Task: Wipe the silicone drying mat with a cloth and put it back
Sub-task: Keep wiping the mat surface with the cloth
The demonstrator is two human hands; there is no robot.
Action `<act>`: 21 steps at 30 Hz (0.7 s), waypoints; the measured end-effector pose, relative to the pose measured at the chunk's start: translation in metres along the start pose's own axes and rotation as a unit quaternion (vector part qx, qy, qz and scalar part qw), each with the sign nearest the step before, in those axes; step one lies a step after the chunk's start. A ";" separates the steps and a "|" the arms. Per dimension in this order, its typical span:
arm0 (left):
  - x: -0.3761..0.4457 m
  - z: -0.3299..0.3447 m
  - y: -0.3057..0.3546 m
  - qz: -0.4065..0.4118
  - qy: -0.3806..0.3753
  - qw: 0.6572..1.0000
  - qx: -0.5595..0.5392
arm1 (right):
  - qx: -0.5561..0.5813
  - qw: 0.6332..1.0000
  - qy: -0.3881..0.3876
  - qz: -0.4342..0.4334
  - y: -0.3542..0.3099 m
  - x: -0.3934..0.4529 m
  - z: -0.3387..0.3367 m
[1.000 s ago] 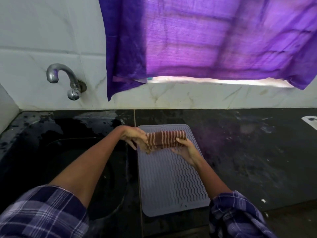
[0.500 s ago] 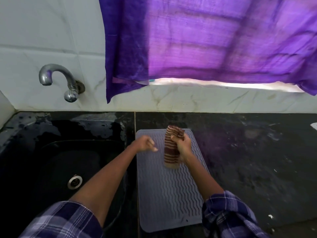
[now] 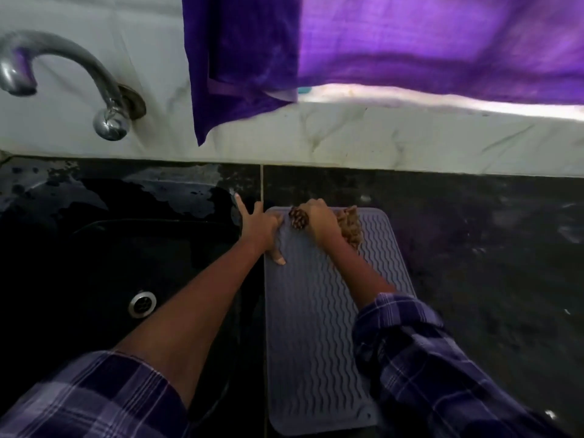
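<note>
right hand (image 3: 320, 221) presses cloth (image 3: 349, 227) on mat (image 3: 316, 311)

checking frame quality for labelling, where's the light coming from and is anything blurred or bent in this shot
Head view: daylight glows through the purple curtain and a bright strip below it; the black sink is nearly lost in shadow. Head view: the tap and plaid sleeves look smeared, and the cloth under the right hand is soft. Wide-angle bends the counter edge.

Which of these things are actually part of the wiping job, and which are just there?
Part of the job: drying mat; striped cloth; right hand gripping the cloth; left hand spread at the mat's edge.

Just there: tap; sink; purple curtain; countertop.
</note>
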State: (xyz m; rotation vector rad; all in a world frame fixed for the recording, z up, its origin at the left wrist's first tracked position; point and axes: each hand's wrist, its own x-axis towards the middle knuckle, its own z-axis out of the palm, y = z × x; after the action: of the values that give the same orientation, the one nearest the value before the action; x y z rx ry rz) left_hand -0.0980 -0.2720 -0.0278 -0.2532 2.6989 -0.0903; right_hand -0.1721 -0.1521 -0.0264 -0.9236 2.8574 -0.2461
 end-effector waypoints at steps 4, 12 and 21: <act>-0.004 -0.006 0.003 -0.007 -0.005 1.000 0.018 | -0.029 0.998 -0.057 0.020 -0.010 -0.024 -0.002; -0.015 0.007 -0.009 -0.069 0.044 0.996 -0.038 | -0.026 0.995 -0.099 0.019 -0.022 0.013 -0.043; -0.009 0.007 -0.007 -0.067 0.064 0.995 -0.040 | -0.027 0.983 -0.174 -0.045 -0.021 -0.016 -0.012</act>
State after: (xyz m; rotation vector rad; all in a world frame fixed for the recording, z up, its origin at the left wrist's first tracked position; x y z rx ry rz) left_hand -0.0854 -0.2771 -0.0298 -0.4694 2.8147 -0.0397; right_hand -0.1492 -0.1581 -0.0090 -0.9951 2.5169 -0.0110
